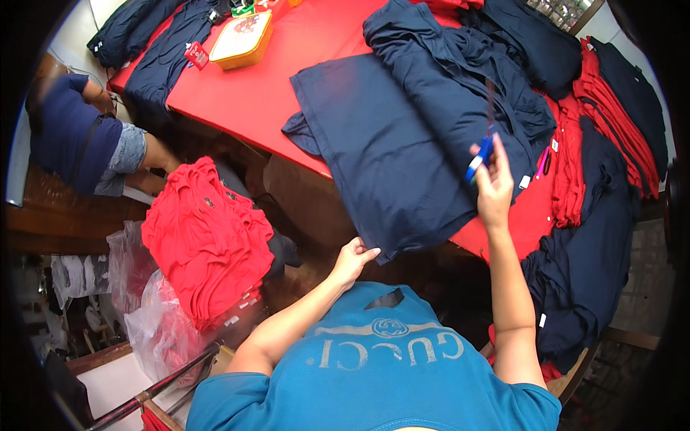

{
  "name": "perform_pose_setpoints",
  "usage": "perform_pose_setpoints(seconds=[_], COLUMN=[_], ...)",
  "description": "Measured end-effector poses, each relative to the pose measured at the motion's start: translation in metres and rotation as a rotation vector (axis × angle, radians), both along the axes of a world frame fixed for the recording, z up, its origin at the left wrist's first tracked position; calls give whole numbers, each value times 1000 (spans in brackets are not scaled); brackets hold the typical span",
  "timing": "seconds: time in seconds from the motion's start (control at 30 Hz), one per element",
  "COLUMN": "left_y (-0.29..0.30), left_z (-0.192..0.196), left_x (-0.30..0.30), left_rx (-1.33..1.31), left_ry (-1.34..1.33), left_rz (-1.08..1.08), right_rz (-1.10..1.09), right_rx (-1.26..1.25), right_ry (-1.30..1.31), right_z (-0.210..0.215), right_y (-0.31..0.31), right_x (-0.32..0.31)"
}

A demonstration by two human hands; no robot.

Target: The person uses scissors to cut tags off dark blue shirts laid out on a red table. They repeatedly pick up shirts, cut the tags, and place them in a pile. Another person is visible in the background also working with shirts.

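Resting at 6 o'clock, the left hand pinches the near corner of the flat navy garment in a narrow grip, fingers closed on the hem where it overhangs the tabletop edge. At 3 o'clock, the right hand is raised, its grip closed around blue-handled scissors; the blades point up and are motion-blurred, hard to make out. The navy garment lies spread on the red tabletop at centre, partly covered at 1 o'clock by a heap of dark garments. At 9 o'clock, a stack of red shirts sits below the tabletop. At 11 o'clock lies a yellow tin. A second person at 10 o'clock is cut off by the rim.
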State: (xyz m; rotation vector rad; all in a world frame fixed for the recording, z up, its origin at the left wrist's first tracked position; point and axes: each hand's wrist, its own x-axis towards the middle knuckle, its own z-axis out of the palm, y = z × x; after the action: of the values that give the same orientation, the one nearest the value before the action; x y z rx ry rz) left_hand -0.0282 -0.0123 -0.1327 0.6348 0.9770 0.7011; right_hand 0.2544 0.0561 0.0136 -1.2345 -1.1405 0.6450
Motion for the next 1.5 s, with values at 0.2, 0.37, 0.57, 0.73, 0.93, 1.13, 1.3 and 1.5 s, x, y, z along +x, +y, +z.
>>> perform_pose_setpoints(seconds=[0.2,0.37,0.57,0.73,0.93,1.13,1.3,1.5], left_y=[-28,-27,-23,-29,-35,-30,-14,-6], left_z=[23,44,79,114,81,93,120,94], left_x=[-7,-3,-4,8,19,4,2,2], left_rx=[67,362,1011,1067,-99,-119,116,-112], left_ry=[131,570,796,651,-296,-152,-60,-126], left_rz=[90,-41,18,128,253,-150,-112,53], right_rz=[279,227,28,-189,-322,-383,-730,-755], right_rx=[-488,-525,-150,291,22,359,290,-86], right_ry=[273,-69,-690,-1074,-979,-862,-904,-976], right_z=[-27,-59,-12,17,-30,45,95,-48], right_y=[-111,-155,-85,58,160,191,213,212], right_x=[-54,-46,-42,-48,-10,27,141,176])
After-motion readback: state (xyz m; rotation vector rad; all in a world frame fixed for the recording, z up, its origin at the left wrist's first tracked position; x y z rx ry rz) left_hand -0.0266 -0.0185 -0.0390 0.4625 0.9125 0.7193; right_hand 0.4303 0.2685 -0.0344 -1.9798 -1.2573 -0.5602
